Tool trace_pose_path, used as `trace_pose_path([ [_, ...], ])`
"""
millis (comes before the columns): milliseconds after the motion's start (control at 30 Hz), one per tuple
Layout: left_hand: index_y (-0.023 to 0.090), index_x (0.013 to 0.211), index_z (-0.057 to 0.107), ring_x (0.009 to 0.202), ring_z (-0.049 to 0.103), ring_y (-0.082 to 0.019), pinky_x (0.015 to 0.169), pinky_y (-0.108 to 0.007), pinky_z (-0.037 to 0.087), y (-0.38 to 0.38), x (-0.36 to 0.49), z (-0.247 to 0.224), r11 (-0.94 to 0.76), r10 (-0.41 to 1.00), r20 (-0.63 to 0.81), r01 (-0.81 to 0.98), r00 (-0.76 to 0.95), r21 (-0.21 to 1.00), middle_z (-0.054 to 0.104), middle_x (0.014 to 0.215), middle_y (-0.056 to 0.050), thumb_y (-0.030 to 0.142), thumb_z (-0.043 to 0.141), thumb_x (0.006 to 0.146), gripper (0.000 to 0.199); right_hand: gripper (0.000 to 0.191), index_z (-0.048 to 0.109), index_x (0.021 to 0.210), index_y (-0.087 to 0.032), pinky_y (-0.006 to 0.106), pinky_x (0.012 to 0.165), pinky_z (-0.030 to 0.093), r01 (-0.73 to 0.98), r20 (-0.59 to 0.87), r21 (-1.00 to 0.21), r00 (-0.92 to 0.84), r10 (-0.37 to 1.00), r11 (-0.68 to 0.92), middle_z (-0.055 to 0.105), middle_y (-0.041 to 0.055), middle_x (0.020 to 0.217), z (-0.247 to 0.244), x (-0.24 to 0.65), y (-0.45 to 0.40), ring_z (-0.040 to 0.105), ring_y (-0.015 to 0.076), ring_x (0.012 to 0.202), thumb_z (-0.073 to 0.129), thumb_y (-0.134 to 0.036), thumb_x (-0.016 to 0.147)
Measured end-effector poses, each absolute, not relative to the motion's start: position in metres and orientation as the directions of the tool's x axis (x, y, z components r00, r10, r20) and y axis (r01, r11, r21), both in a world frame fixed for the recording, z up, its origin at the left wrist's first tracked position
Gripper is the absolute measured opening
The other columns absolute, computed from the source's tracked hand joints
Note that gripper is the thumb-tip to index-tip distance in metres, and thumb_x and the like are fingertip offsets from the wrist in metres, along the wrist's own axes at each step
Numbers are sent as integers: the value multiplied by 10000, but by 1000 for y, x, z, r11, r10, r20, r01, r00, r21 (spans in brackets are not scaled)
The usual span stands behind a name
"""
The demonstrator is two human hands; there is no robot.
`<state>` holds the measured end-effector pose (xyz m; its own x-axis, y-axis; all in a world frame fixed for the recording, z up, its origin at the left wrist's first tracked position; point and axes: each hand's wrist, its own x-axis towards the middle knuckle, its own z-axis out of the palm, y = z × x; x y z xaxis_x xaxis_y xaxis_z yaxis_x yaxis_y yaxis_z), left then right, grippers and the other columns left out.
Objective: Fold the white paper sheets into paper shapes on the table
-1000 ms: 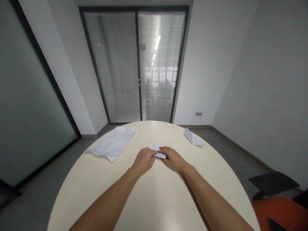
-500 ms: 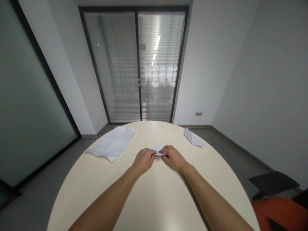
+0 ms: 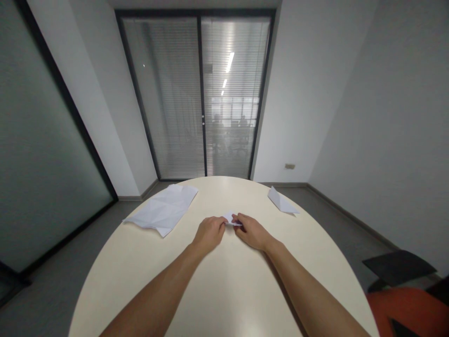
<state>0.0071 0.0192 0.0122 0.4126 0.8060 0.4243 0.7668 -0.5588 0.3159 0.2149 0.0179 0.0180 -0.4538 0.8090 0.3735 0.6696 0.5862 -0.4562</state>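
Between my two hands, near the middle of the table, is a small folded white paper point(image 3: 229, 217). My left hand point(image 3: 211, 231) pinches its left edge, with the thumb against the near side. On the right edge, my right hand point(image 3: 250, 231) has its fingers and thumb closed on the same paper. Parts of the paper are hidden behind the fingers. A large creased white sheet point(image 3: 164, 209) lies flat at the far left of the table. At the far right rests a folded white paper piece point(image 3: 281, 202).
The round cream table point(image 3: 224, 285) spans the view below the hands. An orange chair point(image 3: 407, 309) with a black armrest point(image 3: 399, 267) stands at the lower right. Beyond the table is a glass partition with blinds point(image 3: 171, 103).
The fingers of my right hand have shifted slightly on the small paper, and less of the paper shows between my hands. The other papers have not moved.
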Motion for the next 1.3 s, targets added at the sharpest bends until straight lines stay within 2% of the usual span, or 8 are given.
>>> trace_pose_path([
  [267,255,1086,675,862,702,-216,770,-294,483,20,7,12,-462,855,390,842,341,278,756,934,-53,232,436,990,259,246,700,1062,-198,308,883,451,765,341,-417,-368,865,490,725,81,1050,19,216,21,639,231,1012,543,-210,873],
  [433,251,1118,645,844,701,-219,738,-286,468,20,8,13,-425,876,367,862,315,276,752,912,-58,256,416,1005,255,168,721,912,-206,278,763,434,789,322,-436,-314,893,434,737,64,917,21,217,22,643,211,869,580,-294,891],
  [567,255,1163,616,870,701,-211,737,-276,459,20,7,14,-388,895,342,879,287,277,750,940,-48,266,410,1011,256,282,697,826,-185,263,693,393,798,300,-431,-313,901,421,718,63,847,22,217,22,617,187,781,523,-370,949],
  [733,258,1221,582,889,694,-206,762,-284,456,22,7,11,-354,910,325,890,256,288,744,974,-46,277,402,1018,272,379,668,811,-186,267,723,384,824,288,-396,-308,907,405,704,67,829,19,218,25,613,190,804,430,-408,1005],
  [900,234,1284,549,924,685,-213,809,-301,464,24,8,8,-345,913,329,885,240,313,735,1008,-69,260,425,1010,301,412,686,873,-194,276,793,409,808,298,-414,-315,901,419,722,85,912,18,219,26,640,206,891,360,-391,1031],
  [1067,231,1291,540,976,677,-207,858,-307,479,25,8,7,-371,904,352,853,242,366,725,1064,-64,201,476,978,321,332,698,1041,-196,283,862,429,784,300,-458,-307,903,419,734,87,1031,18,221,26,651,218,988,414,-366,1012],
  [1300,218,1311,519,1108,623,-198,983,-323,468,24,6,6,-424,883,399,787,248,449,671,1195,-68,98,545,901,429,295,686,1122,-200,296,874,444,759,307,-491,-308,900,428,734,87,1078,13,222,30,659,226,997,467,-340,983],
])
